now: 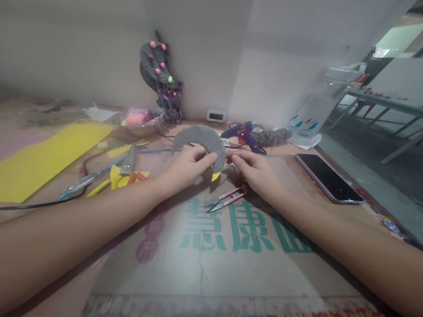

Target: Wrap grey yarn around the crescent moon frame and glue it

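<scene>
The gray fuzzy crescent (200,136) is clamped between the thumb and fingers of the left hand (191,166) — held beyond the pink-handled snips (230,197) and near the blue glue gun (246,133). The thumb and forefinger of the right hand (255,169) are held close together just beside it — whether anything is pinched there cannot be told.

Reaching in with the long, bare left forearm (85,238) and the equally bare right forearm (338,242), curling the bare left hand (191,166) into a grip, drawing thumb and forefinger together on the bare right hand (257,173), facing inward!
</scene>
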### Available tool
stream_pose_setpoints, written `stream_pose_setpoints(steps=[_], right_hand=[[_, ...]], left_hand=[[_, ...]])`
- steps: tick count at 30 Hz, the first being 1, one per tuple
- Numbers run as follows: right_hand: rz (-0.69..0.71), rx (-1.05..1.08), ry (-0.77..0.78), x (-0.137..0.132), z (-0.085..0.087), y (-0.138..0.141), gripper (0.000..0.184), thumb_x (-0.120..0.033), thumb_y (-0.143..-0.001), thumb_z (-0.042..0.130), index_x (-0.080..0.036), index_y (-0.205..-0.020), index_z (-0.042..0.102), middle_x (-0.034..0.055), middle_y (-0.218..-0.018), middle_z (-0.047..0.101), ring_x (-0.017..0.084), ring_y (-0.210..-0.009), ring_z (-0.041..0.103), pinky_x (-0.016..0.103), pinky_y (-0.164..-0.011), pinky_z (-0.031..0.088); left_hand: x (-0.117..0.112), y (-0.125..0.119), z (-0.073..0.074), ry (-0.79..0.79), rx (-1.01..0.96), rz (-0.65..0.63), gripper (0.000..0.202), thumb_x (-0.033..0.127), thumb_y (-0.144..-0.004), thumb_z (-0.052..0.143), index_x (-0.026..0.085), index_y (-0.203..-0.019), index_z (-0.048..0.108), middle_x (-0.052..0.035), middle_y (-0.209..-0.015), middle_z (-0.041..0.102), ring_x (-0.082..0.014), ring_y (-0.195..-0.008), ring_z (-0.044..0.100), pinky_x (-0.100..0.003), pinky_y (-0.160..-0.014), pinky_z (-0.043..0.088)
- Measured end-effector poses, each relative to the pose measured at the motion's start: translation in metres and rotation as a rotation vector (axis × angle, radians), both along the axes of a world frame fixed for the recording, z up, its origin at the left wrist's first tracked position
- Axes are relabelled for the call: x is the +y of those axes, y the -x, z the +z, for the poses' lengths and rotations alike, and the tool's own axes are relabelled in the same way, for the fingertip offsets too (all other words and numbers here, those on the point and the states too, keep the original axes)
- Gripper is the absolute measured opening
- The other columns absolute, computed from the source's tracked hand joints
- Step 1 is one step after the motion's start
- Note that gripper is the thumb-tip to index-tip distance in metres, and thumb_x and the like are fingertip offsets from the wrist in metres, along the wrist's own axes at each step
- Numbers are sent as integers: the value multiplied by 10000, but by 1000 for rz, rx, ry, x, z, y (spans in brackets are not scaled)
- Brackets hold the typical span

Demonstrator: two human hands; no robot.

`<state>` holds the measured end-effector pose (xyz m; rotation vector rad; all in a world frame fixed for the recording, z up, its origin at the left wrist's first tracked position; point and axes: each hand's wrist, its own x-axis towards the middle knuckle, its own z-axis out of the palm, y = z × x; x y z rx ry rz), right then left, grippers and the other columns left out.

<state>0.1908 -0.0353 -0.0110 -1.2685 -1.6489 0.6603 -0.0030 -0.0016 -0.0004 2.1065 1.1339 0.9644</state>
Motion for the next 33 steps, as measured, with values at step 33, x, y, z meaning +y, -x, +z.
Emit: stream_pose_setpoints(steps=[33], right_hand=[[217,241,148,-2,-2,6,301,-303,-791,684,-198,-1036,545,-40,-741,616,100,-532,581,231,-487,474]], left_hand=[[5,1,-5,-6,14,0,365,485,-903,542,205,-670,540,-7,-668,582,-176,-684,536,-315,-661,384]])
